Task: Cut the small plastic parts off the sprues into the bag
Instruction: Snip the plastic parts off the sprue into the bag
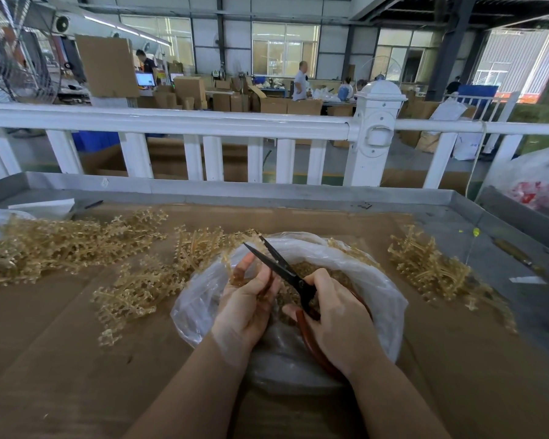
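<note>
At the lower centre of the frame, over the open mouth of a clear plastic bag, both hands work together: the left hand pinches a small amber sprue between thumb and fingers, and the right hand is wrapped around the reddish-brown handles of a pair of scissors, whose black blades stand spread apart, tips pointing toward the upper left. The bag sits on a sheet of brown cardboard and already holds a bed of cut amber parts. More sprues lie in a long heap across the left of the frame, and a second pile lies at the right, well apart from the bag. The sprues look light, thin and fairly stiff, with many short branches that would snag on one another; a hold on the central stem, clear of the parts at the branch tips, seems the safest, since thin runners may snap or flick loose pieces outside the bag. Much of the held sprue is hidden behind the left hand, so how many parts remain on it cannot be told. The scissor handles are mostly covered by the right hand, and the depth of the bag's contents is hard to judge through the crumpled film.
</note>
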`<state>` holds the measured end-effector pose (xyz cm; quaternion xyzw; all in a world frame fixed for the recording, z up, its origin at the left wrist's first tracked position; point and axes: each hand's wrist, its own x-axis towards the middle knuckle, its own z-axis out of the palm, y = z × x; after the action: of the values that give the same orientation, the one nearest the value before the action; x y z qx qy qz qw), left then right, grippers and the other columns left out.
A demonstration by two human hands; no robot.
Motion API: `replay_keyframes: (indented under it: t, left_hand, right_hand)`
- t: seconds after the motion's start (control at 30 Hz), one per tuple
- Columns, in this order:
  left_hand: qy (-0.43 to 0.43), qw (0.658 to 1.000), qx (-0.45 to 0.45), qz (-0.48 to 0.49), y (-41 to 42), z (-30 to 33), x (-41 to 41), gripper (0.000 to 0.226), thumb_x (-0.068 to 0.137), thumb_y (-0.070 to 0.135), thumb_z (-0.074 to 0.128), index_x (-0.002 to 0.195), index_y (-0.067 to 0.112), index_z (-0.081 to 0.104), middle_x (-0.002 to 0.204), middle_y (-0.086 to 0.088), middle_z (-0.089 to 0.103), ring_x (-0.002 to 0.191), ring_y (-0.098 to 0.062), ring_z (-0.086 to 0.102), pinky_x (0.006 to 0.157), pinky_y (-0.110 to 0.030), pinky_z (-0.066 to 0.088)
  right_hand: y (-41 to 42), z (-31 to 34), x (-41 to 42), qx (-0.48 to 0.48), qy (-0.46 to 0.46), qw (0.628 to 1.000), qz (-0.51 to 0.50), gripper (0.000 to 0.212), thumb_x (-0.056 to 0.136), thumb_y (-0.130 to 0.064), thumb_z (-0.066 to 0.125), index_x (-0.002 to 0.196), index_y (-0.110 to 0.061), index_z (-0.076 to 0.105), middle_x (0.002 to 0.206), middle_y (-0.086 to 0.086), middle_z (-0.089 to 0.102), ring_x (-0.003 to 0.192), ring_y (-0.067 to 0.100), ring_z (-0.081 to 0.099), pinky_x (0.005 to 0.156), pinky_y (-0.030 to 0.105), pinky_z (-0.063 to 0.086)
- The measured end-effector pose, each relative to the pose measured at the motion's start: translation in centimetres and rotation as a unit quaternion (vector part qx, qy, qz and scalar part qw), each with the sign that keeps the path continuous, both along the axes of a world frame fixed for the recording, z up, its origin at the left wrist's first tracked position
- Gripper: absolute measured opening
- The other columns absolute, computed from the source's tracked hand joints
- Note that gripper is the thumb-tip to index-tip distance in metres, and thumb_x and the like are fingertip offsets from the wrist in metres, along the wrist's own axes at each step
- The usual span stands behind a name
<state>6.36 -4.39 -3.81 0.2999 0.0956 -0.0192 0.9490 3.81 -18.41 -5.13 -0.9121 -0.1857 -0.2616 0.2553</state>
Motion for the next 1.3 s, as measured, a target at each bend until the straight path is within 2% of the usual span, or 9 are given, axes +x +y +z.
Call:
replay_keyframes:
  t: [0.1,0.27,0.4,0.6,0.7,1.03,1.17,1.3]
  left_hand:
    - [0.002,1.0,-0.003,0.001,-0.03,-0.03,0.04,0.031,0.091,-0.009,0.047,0.105,0.016,0.059,0.071,-0.005,0.073,0.059,-0.011,0.069,0.052,-0.018,0.054]
    - [-0.008,1.0,-0.006,-0.002,0.06,-0.24,0.16,0.03,0.091,-0.009,0.047,0.102,0.017,0.06,0.074,-0.005,0.073,0.06,-0.011,0.068,0.052,-0.018,0.055]
    - [-0.018,1.0,0.007,0.004,-0.04,-0.4,0.24,0.033,0.09,-0.008,0.049,0.087,0.024,0.057,0.077,-0.004,0.07,0.062,-0.011,0.065,0.052,-0.019,0.054]
    - [-0.007,0.997,0.076,0.024,-0.46,-0.38,0.22,0.02,0.089,-0.009,0.052,0.091,0.01,0.058,0.067,-0.004,0.07,0.056,-0.011,0.067,0.051,-0.021,0.055]
    - [0.0,0.996,0.082,0.023,-0.51,-0.23,0.25,0.015,0.089,-0.009,0.053,0.093,0.005,0.057,0.064,-0.003,0.07,0.055,-0.01,0.067,0.05,-0.02,0.054]
    - [0.009,0.999,0.047,0.02,-0.29,0.06,-0.01,0.022,0.091,-0.009,0.049,0.081,0.008,0.058,0.063,-0.002,0.07,0.056,-0.009,0.067,0.052,-0.018,0.054]
    - [0.012,0.998,0.047,0.026,-0.4,0.15,-0.07,0.021,0.091,-0.01,0.049,0.082,0.008,0.058,0.063,-0.002,0.07,0.055,-0.009,0.068,0.051,-0.017,0.054]
    - [0.014,0.998,0.044,0.033,-0.5,0.17,-0.05,0.022,0.091,-0.01,0.048,0.082,0.008,0.057,0.063,-0.002,0.07,0.055,-0.009,0.068,0.051,-0.017,0.054]
  right_hand:
    - [-0.02,-0.03,0.05,-0.001,-0.006,1.0,-0.003,0.034,0.083,-0.043,0.068,0.103,-0.018,0.054,0.092,-0.005,0.064,0.084,0.009,0.061,0.073,0.023,0.053]
    - [-0.12,-0.05,0.12,-0.015,-0.003,1.0,0.002,0.036,0.085,-0.041,0.065,0.109,-0.016,0.054,0.095,-0.001,0.067,0.085,0.012,0.064,0.073,0.027,0.055]
    - [-0.09,-0.09,0.19,-0.022,-0.005,1.0,-0.004,0.038,0.084,-0.043,0.066,0.108,-0.016,0.054,0.091,-0.002,0.067,0.08,0.011,0.064,0.069,0.028,0.056]
    - [-0.35,-0.16,0.13,-0.023,-0.017,0.999,-0.028,0.038,0.08,-0.046,0.069,0.103,-0.019,0.057,0.085,-0.006,0.067,0.072,0.008,0.063,0.062,0.022,0.054]
    - [-0.46,-0.19,0.11,-0.025,-0.016,0.999,-0.04,0.037,0.079,-0.049,0.069,0.101,-0.023,0.056,0.084,-0.009,0.065,0.073,0.006,0.061,0.062,0.019,0.051]
    - [-0.47,0.02,-0.02,-0.019,-0.01,1.0,-0.018,0.036,0.079,-0.05,0.066,0.099,-0.022,0.056,0.084,-0.009,0.065,0.073,0.007,0.06,0.063,0.013,0.042]
    - [-0.4,-0.06,0.01,-0.015,0.002,1.0,-0.015,0.038,0.08,-0.051,0.065,0.1,-0.02,0.055,0.087,-0.008,0.066,0.076,0.007,0.061,0.064,0.015,0.046]
    - [-0.37,-0.08,-0.06,-0.015,0.01,1.0,-0.018,0.039,0.08,-0.053,0.065,0.099,-0.021,0.055,0.086,-0.01,0.066,0.075,0.005,0.06,0.064,0.008,0.038]
